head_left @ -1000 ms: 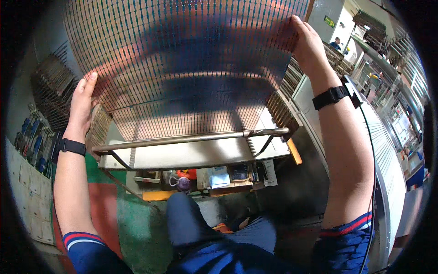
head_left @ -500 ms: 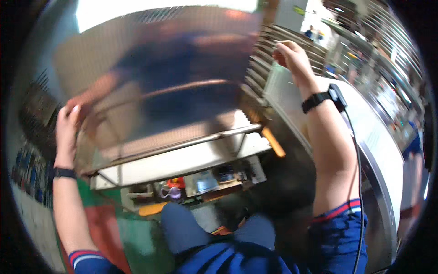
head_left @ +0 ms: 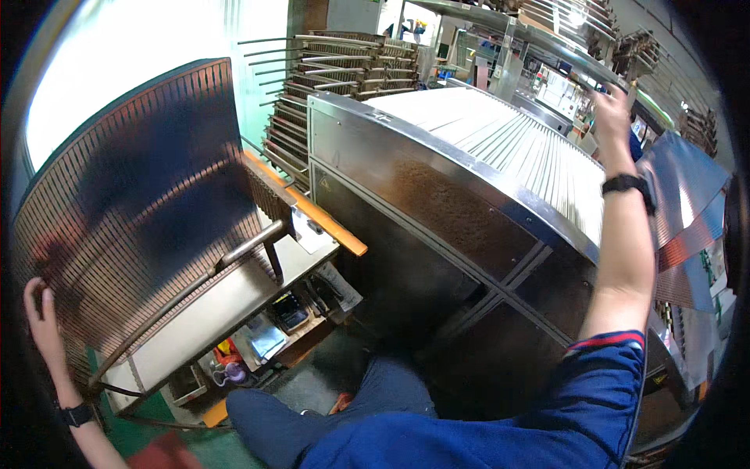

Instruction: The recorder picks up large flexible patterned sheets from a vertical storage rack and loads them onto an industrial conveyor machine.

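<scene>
My left hand (head_left: 44, 320) is at the left edge of a slotted metal rack, its thumb and fingers apart in a curve. I cannot tell whether it touches the rack. Inside the rack stands a shiny, dark copper-toned sheet (head_left: 183, 117), reflecting blue cloth. A metal bar (head_left: 248, 244) runs along the rack's near side. Out to the right, my right hand (head_left: 615, 123) is raised beyond the roller conveyor (head_left: 500, 133). Its fingers look loosely curled but are smeared, and whether anything is in them does not show.
Slotted racks (head_left: 344, 66) are stacked behind the conveyor's steel side (head_left: 406, 176). A white bench (head_left: 301, 254) supports the rack, with an orange rail (head_left: 332, 223) and a cluttered shelf (head_left: 269, 340) below. Thin shiny sheets (head_left: 683, 191) appear beyond my right forearm.
The view has swung right, so the rack and sheet sit further left. My right hand has moved to the right past the conveyor. My left hand stays by the rack's left edge.
</scene>
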A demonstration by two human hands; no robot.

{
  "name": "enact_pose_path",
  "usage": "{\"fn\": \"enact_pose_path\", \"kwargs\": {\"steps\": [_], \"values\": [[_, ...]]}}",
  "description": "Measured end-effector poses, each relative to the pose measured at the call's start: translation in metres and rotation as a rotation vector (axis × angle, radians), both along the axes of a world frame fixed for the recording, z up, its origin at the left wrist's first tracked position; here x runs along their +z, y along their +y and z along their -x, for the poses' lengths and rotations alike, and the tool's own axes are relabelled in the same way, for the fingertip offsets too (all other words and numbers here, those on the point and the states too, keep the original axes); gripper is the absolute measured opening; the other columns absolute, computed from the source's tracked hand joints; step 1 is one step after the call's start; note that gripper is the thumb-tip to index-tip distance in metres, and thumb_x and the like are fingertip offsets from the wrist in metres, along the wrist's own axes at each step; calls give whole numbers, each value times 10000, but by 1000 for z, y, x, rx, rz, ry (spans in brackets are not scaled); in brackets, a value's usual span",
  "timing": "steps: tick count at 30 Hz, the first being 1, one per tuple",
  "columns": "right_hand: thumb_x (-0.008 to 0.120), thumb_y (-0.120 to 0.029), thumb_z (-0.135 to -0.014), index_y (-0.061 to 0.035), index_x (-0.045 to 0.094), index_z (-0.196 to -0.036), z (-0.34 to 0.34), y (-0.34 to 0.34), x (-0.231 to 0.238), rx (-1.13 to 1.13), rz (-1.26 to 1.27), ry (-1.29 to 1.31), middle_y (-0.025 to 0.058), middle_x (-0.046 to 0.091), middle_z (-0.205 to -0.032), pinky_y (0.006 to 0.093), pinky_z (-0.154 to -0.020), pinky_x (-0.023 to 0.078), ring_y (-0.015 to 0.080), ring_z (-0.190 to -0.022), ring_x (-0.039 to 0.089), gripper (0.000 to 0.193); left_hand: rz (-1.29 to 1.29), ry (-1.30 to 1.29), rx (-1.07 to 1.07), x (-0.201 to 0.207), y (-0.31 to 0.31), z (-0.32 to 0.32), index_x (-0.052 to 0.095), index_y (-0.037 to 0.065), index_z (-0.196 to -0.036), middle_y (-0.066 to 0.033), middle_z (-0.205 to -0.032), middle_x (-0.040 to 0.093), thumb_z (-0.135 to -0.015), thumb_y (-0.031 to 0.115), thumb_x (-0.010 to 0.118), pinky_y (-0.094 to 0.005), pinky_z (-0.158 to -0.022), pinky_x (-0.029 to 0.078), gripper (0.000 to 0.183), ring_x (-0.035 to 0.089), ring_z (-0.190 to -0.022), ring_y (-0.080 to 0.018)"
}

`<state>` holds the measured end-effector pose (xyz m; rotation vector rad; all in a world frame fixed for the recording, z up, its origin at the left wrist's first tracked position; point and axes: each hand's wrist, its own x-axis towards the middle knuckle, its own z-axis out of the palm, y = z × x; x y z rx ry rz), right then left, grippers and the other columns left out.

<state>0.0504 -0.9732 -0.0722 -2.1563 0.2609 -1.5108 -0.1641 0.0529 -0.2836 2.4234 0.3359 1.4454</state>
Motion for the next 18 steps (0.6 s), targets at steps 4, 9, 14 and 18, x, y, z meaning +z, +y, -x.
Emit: {"fn": "enact_pose_path", "kwargs": {"steps": [4,9,14,18], "values": [[677,-330,-816,-33,600,-1304,167,-214,69,-433,54,-630,213,693,-1223,458,-1012,489,357,-1132,660,576,-78,283,-381,-10,-139,-64,547,23,-1212,-97,-1238,523,-900,23,590,-320,-1044,392,314,527,-1167,-219],[640,-324,-775,15,596,-1300,235,-191,31,-1209,432,-515,260,656,-1240,511,-1009,482,419,-1131,632,627,-42,518,-498,-8,-204,-59,557,9,-1133,-117,-1197,535,-799,-9,641,-346,-1033,412,345,552,-1129,-272],[679,-360,-838,84,568,-1294,250,-228,-41,-945,112,-490,257,648,-1263,467,-1010,481,397,-1150,632,645,188,687,-497,-10,-201,-62,571,-4,-1111,-101,-1128,558,-866,52,633,-345,-977,431,259,553,-1060,-237],[655,-406,-944,87,585,-1287,241,-253,-57,-341,-370,-342,196,649,-1282,414,-1009,474,308,-1145,639,604,112,696,-528,-14,-203,-72,580,-11,-1119,-96,-1066,559,-889,88,626,-313,-946,432,255,549,-1019,-221]]}}
